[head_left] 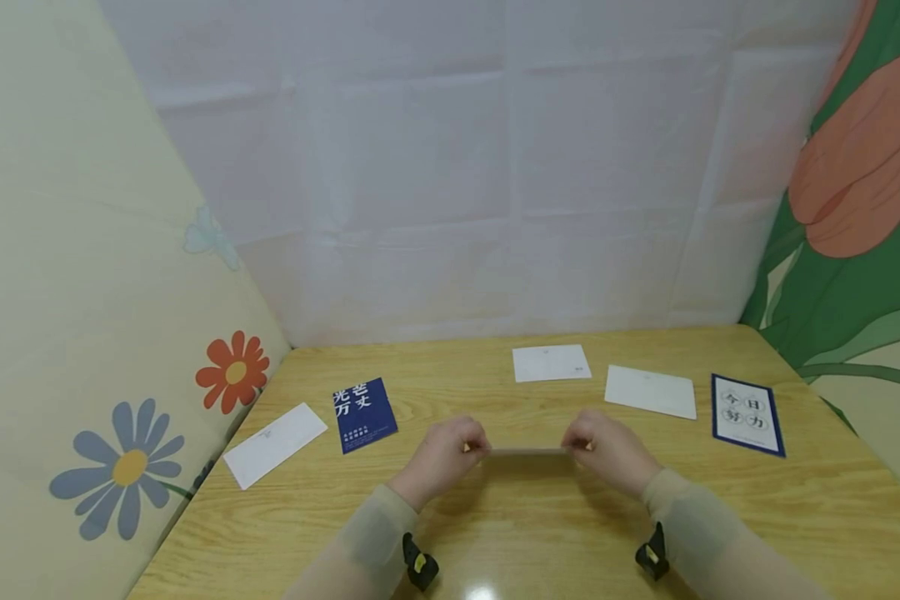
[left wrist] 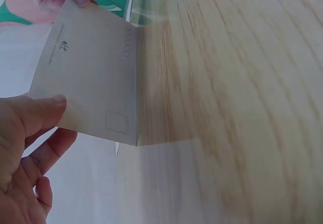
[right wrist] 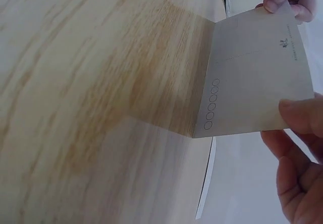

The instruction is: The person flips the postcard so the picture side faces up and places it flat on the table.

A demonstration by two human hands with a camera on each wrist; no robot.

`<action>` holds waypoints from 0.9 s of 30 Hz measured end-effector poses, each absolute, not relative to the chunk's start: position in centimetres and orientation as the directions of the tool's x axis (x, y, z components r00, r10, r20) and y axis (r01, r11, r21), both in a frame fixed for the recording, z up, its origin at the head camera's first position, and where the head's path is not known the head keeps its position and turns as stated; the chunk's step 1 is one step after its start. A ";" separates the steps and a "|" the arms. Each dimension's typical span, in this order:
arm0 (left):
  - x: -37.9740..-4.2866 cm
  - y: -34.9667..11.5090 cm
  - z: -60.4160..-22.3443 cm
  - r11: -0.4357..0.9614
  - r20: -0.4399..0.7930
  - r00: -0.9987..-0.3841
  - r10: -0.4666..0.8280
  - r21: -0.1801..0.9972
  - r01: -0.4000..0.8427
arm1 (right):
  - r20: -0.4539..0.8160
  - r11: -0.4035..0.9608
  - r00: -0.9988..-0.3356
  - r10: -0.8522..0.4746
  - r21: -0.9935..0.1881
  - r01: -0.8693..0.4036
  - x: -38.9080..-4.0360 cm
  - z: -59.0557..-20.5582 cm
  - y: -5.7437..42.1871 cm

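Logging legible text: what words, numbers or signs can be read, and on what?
"光芒万丈": dark-blue card; smaller lines blurred.
"今日努力": blue-bordered card.
Held card: blank ovals, emblem; tiny print unreadable.
Left white card, middle white card, right white card: marks too small to read.

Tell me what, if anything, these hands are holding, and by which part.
A postcard, by its short ends near the upper corners: the left hand pinches one, the right hand the other.
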State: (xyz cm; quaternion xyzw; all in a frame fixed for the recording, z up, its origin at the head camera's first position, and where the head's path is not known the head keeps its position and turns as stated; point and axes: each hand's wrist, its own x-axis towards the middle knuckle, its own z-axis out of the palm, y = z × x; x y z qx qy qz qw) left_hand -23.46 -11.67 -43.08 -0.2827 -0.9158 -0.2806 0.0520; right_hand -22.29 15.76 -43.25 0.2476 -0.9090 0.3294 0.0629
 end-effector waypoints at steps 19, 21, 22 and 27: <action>-23.4 -12.5 -43.4 0.647 0.145 -0.751 0.644 0.421 0.636 | 0.172 0.638 -0.819 -0.547 -0.548 -0.541 -21.9 -43.7 16.6; -23.4 -12.5 -43.5 0.652 0.136 -0.746 0.652 0.402 0.643 | 0.142 0.639 -0.825 -0.548 -0.566 -0.522 -21.7 -43.7 16.5; -23.4 -12.5 -43.5 0.654 0.134 -0.744 0.654 0.394 0.646 | 0.129 0.639 -0.824 -0.551 -0.571 -0.516 -21.7 -43.7 16.5; -23.1 -12.5 -43.6 0.664 0.103 -0.734 0.671 0.358 0.657 | 0.102 0.640 -0.810 -0.578 -0.560 -0.527 -21.7 -44.0 16.4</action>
